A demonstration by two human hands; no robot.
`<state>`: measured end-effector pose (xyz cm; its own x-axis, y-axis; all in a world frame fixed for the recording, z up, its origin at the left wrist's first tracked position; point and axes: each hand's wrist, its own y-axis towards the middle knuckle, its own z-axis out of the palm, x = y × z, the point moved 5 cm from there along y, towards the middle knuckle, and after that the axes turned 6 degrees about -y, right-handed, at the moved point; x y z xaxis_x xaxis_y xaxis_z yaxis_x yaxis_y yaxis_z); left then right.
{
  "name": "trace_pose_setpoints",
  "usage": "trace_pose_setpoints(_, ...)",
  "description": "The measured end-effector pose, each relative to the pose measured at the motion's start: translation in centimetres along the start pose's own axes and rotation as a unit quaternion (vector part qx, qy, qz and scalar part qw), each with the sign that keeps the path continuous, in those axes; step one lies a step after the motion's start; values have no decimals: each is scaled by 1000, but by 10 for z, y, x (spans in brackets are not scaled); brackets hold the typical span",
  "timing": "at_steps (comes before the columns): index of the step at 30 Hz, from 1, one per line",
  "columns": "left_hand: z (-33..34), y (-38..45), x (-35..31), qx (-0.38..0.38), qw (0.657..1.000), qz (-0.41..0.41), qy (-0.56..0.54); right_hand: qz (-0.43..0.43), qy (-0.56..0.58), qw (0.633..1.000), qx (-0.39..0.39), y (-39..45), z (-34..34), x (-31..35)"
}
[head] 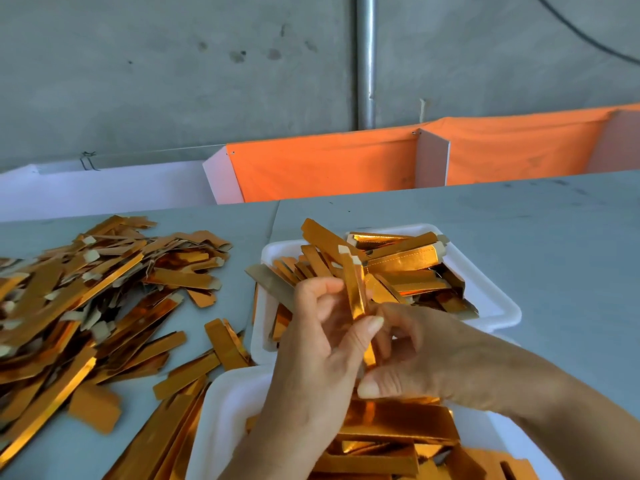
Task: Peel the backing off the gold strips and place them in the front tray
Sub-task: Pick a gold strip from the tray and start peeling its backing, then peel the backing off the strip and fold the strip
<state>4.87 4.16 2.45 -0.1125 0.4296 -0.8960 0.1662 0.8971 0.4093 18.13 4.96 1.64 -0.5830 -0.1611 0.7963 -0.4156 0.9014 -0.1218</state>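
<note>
Both of my hands hold one gold strip [356, 292] upright over the gap between two white trays. My left hand [318, 344] pinches it between thumb and fingers. From the right, my right hand [412, 355] grips the strip's lower part, fingers curled. The near white tray [221, 410] holds flat gold strips. The far white tray [498, 299] is heaped with gold strips, some with pale tabs at their ends.
A big loose pile of gold strips [86, 299] covers the grey table at the left, spilling toward the near tray. Orange cloth bins [329, 168] and a metal pole [365, 60] stand beyond the table's far edge, before a concrete wall.
</note>
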Motion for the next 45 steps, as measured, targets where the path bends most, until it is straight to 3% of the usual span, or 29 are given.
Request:
trace_pose_setpoints(3,-5,1,2,-5,999,7,40,-4,-15,999,-45,-4,-10,0)
trace_pose_setpoints(8,4,-3,-5,50,993,35,103,-96,149,960,-218,-13,-43,2)
trace_pose_setpoints(14,10,-4,-7,62,988,57,132,-121,247,945,-178,-10,-38,5)
trace_pose_setpoints(21,8,-4,-4,14,970,87,226,-121,173,934,-289,-19,-44,16)
trace_pose_setpoints(30,13,-6,-7,31,959,100,264,-47,-13,974,-220,-12,-30,12)
trace_pose_setpoints(35,9,-5,-4,11,959,97,266,-72,-54,934,-345,-13,-35,18)
trace_pose_setpoints(38,9,-6,-4,12,960,94,263,-82,-69,936,-335,-14,-36,19)
trace_pose_setpoints(40,8,-6,-4,15,960,97,263,-75,-45,946,-313,-13,-35,15)
trace_pose_setpoints(45,9,-6,-6,24,961,98,259,-84,167,964,-188,-10,-31,12)
